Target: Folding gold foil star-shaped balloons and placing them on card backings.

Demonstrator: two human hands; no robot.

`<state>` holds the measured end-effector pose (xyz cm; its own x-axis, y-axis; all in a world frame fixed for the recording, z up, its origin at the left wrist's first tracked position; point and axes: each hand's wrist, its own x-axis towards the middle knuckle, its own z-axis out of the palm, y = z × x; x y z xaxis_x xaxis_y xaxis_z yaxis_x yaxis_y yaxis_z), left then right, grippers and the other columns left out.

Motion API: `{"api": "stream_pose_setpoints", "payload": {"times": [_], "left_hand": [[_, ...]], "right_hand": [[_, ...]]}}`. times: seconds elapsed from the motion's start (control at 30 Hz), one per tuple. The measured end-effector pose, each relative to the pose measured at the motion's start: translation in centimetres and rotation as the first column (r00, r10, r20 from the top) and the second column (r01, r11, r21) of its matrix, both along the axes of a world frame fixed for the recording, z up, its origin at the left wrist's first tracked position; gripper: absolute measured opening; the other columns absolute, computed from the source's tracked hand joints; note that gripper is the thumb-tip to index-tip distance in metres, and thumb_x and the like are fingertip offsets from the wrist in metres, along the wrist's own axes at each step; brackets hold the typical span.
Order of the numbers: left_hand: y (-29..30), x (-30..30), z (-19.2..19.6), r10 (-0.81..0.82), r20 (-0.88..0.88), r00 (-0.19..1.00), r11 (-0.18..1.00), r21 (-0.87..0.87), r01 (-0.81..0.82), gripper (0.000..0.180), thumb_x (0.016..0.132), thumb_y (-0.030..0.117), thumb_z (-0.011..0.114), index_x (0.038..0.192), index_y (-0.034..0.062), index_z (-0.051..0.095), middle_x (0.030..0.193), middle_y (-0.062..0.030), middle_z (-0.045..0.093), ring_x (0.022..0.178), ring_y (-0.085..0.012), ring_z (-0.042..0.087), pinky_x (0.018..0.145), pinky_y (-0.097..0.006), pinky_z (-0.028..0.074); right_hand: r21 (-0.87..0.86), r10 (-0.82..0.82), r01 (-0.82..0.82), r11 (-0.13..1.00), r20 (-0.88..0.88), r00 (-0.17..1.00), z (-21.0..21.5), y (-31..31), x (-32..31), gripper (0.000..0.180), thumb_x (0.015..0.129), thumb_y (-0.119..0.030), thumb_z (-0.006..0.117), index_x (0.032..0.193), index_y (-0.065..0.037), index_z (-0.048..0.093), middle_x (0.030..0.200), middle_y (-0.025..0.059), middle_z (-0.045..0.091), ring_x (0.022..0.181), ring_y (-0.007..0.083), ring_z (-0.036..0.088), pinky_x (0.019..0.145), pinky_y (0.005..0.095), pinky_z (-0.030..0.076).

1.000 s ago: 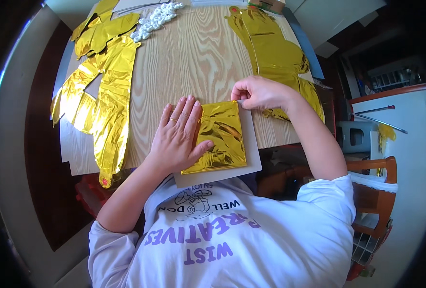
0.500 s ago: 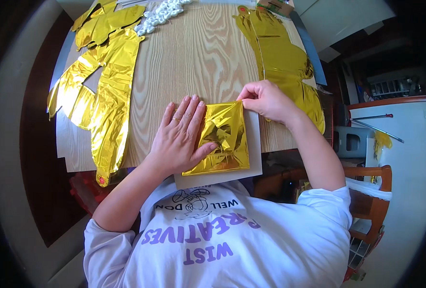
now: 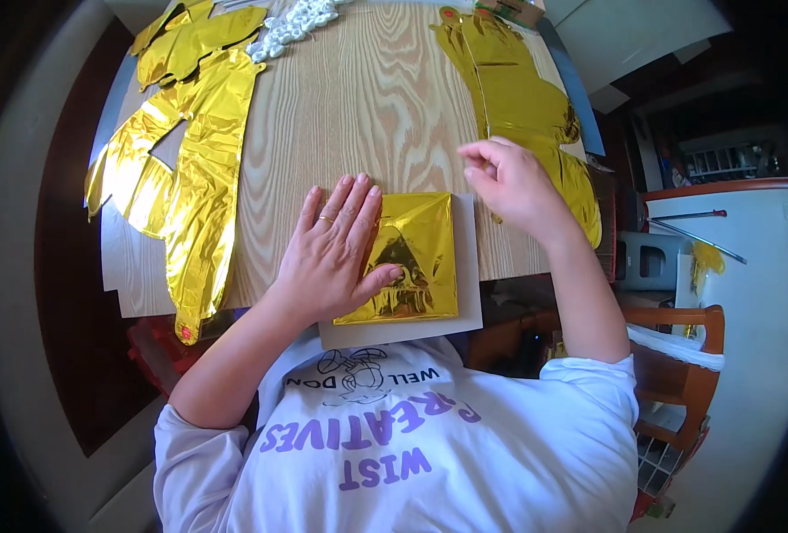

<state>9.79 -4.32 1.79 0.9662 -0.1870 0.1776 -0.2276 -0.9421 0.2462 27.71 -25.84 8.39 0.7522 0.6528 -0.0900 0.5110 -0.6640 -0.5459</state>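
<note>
A folded gold foil sheet point(image 3: 419, 258) lies on a grey card point(image 3: 469, 284) at the near edge of the wooden table point(image 3: 358, 107). My left hand point(image 3: 332, 253) rests flat on the foil's left side, fingers spread, thumb pressing the gold surface. My right hand point(image 3: 509, 182) hovers just above and to the right of the foil, lifted off it, fingers loosely curled with nothing in them.
Flat gold foil balloons point(image 3: 189, 151) lie at the table's left, another gold foil balloon point(image 3: 518, 98) at the right. A heap of small white balloons point(image 3: 292, 22) sits at the far edge. A wooden chair point(image 3: 678, 364) stands to the right.
My right hand has let go of the foil's upper right corner and lifted away to the right. My left hand has stayed pressed on the foil.
</note>
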Motion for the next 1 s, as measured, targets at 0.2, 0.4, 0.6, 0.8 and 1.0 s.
{"api": "stream_pose_setpoints", "payload": {"times": [0.2, 0.4, 0.6, 0.8, 1.0], "left_hand": [[0.0, 0.0, -0.2, -0.019, 0.04, 0.999, 1.0, -0.019, 0.019, 0.087, 0.096, 0.061, 0.045, 0.151, -0.0055, 0.033, 0.157, -0.023, 0.035, 0.15, -0.0356, 0.028, 0.121, -0.054, 0.015], [0.1, 0.3, 0.1, 0.001, -0.013, 1.0, 0.997, -0.079, -0.002, 0.085, 0.097, 0.058, 0.046, 0.152, -0.005, 0.031, 0.158, -0.0224, 0.034, 0.151, -0.0343, 0.025, 0.123, -0.051, 0.012], [0.2, 0.0, 0.2, -0.001, -0.036, 0.999, 0.994, -0.111, -0.003, 0.085, 0.095, 0.056, 0.052, 0.152, -0.0035, 0.032, 0.158, -0.0221, 0.034, 0.15, -0.0356, 0.026, 0.123, -0.051, 0.012], [-0.2, -0.1, 1.1, 0.003, -0.062, 0.998, 0.999, -0.039, -0.005, 0.089, 0.086, 0.051, 0.067, 0.152, 0.001, 0.035, 0.154, -0.0206, 0.04, 0.147, -0.0368, 0.032, 0.122, -0.054, 0.013], [-1.4, 1.5, 3.2, -0.068, -0.003, 0.998, 0.997, 0.03, 0.068, 0.081, 0.083, 0.042, 0.07, 0.147, 0.0015, 0.041, 0.147, -0.0202, 0.046, 0.141, -0.0366, 0.04, 0.119, -0.057, 0.021]], "right_hand": [[-0.13, 0.378, -0.357, 0.925, 0.222, 0.899, -3.0, 0.4, -8.8, 0.078, 0.101, -0.049, 0.048, 0.153, 0.005, 0.027, 0.159, 0.0272, 0.027, 0.149, 0.0395, 0.024, 0.122, 0.0555, 0.015], [-0.238, 0.273, -0.203, 0.95, 0.315, 0.909, -5.7, -2.9, -8.5, 0.083, 0.1, -0.052, 0.05, 0.156, 0.002, 0.022, 0.164, 0.022, 0.018, 0.153, 0.0369, 0.014, 0.122, 0.0558, 0.005], [0.212, -0.246, 0.178, 0.961, 0.353, 0.903, -4.1, -5.4, -10.2, 0.034, 0.093, -0.028, 0.068, 0.114, -0.001, 0.064, 0.112, 0.0204, 0.066, 0.099, 0.0358, 0.066, 0.086, 0.0427, 0.053], [0.074, -0.43, 0.44, 0.895, -0.123, 0.894, -4.8, -8.5, -15.6, 0.038, 0.09, -0.038, 0.073, 0.079, -0.001, 0.067, 0.063, 0.0161, 0.064, 0.06, 0.0304, 0.068, 0.056, 0.0409, 0.052], [0.279, -0.204, 0.707, 0.65, -0.832, 0.516, -6.3, -7.9, -16.7, 0.023, 0.102, -0.021, 0.061, 0.097, 0.001, 0.065, 0.078, 0.0005, 0.062, 0.061, 0.0096, 0.066, 0.051, 0.0201, 0.05]]}}
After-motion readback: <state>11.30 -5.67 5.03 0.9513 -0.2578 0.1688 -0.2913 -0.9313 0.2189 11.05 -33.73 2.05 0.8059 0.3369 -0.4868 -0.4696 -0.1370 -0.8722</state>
